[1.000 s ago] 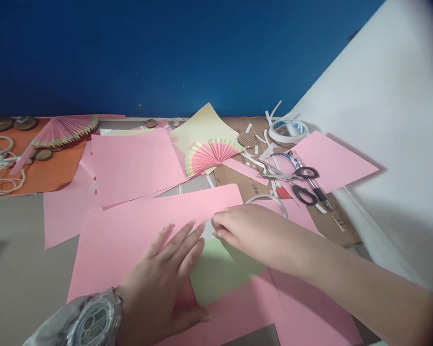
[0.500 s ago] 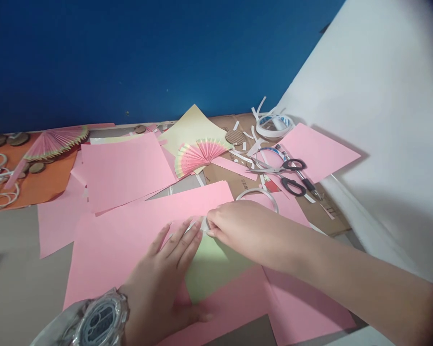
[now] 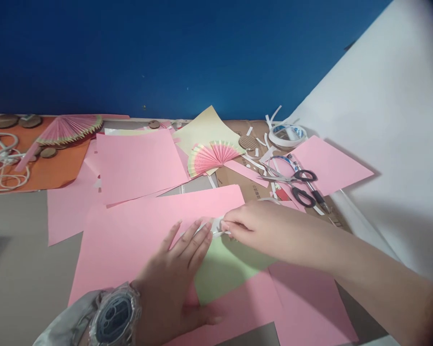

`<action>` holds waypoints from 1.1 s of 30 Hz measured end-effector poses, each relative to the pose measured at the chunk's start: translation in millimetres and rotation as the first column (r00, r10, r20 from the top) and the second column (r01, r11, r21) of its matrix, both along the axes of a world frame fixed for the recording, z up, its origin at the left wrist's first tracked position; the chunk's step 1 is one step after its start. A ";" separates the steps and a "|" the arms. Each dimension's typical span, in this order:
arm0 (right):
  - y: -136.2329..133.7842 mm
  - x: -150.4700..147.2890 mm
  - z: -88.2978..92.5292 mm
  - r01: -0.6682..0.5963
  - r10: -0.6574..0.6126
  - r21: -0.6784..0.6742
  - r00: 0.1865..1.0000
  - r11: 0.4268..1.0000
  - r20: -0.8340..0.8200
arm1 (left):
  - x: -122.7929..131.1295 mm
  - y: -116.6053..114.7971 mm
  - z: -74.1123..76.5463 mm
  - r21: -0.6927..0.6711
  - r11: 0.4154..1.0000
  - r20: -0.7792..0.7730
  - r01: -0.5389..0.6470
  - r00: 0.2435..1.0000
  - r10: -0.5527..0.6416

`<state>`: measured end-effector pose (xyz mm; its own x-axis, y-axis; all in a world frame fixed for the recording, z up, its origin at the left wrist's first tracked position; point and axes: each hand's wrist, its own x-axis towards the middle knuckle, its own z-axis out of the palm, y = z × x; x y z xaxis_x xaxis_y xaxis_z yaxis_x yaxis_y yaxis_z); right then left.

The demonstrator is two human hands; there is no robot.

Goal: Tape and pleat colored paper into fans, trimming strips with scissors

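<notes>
My left hand [image 3: 176, 274], a watch on its wrist, lies flat with fingers spread on a large pink paper sheet [image 3: 137, 235], pressing it down at its right edge. My right hand [image 3: 260, 226] is closed in a pinch on a thin white strip [image 3: 214, 229], which looks like tape backing, at the edge where the pink sheet meets a light green sheet [image 3: 231, 269]. The fingertips of the two hands almost touch there.
More pink sheets [image 3: 137, 161] lie behind, with a small pleated paper fan [image 3: 211, 156], a larger fan [image 3: 67, 129] on an orange sheet, scissors [image 3: 296, 185], a tape roll [image 3: 287, 134], white cord [image 3: 3, 166] and cardboard. A big white sheet [image 3: 382, 120] rises at the right.
My right hand's pinch has lifted the white strip slightly away from the paper edge. The left hand stays flat on the pink sheet; the view shifted a little.
</notes>
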<state>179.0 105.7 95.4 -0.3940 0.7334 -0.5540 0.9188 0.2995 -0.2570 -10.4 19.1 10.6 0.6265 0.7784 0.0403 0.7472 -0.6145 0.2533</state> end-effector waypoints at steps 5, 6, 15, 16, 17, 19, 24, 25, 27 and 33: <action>0.0 14.8 -7.0 0.082 -0.092 -0.086 0.990 0.993 -0.108 | -0.2 -0.5 -1.0 0.010 1.000 0.010 0.002 1.000 -0.003; -0.2 16.5 -8.1 0.096 -0.107 -0.082 0.984 0.992 -0.143 | -0.5 -0.1 -0.7 0.012 1.000 0.001 0.007 1.000 -0.007; -5.4 24.0 -1.5 0.229 -0.271 -0.176 0.921 0.957 -0.278 | -0.3 0.3 0.5 0.002 1.000 -0.015 0.014 1.000 -0.014; -4.6 25.0 2.4 0.249 -0.290 -0.170 0.912 0.953 -0.290 | -0.2 0.3 0.7 0.000 1.000 -0.012 0.014 1.000 -0.014; -3.5 26.7 6.2 0.280 -0.316 -0.157 0.899 0.947 -0.304 | -0.2 0.4 1.1 -0.003 1.000 -0.010 0.017 1.000 -0.017; -1.3 32.4 11.9 0.357 -0.380 -0.130 0.863 0.925 -0.333 | -0.7 1.2 2.0 -0.008 1.000 -0.006 0.028 1.000 -0.028; -4.5 50.3 2.3 0.448 -0.409 -0.031 0.783 0.893 -0.469 | -4.1 4.8 2.7 -0.017 0.997 0.009 0.081 0.997 -0.081; -6.5 51.6 -3.0 0.453 -0.380 0.020 0.771 0.891 -0.511 | -4.4 5.3 2.6 -0.015 0.995 0.014 0.095 0.995 -0.095; -10.7 49.2 -13.3 0.446 -0.316 0.100 0.758 0.889 -0.570 | -4.6 5.7 2.6 -0.006 0.994 0.030 0.105 0.994 -0.105; -29.3 4.7 -25.3 -0.063 0.335 0.477 0.791 0.876 -0.512 | -15.7 10.6 3.4 -0.072 0.986 0.216 0.149 0.968 -0.131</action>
<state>183.7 76.5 70.1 -0.6949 0.7020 0.1559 0.5516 0.6595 -0.5106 -26.1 29.7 14.0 0.7142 0.6900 0.1179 0.5799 -0.6776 0.4523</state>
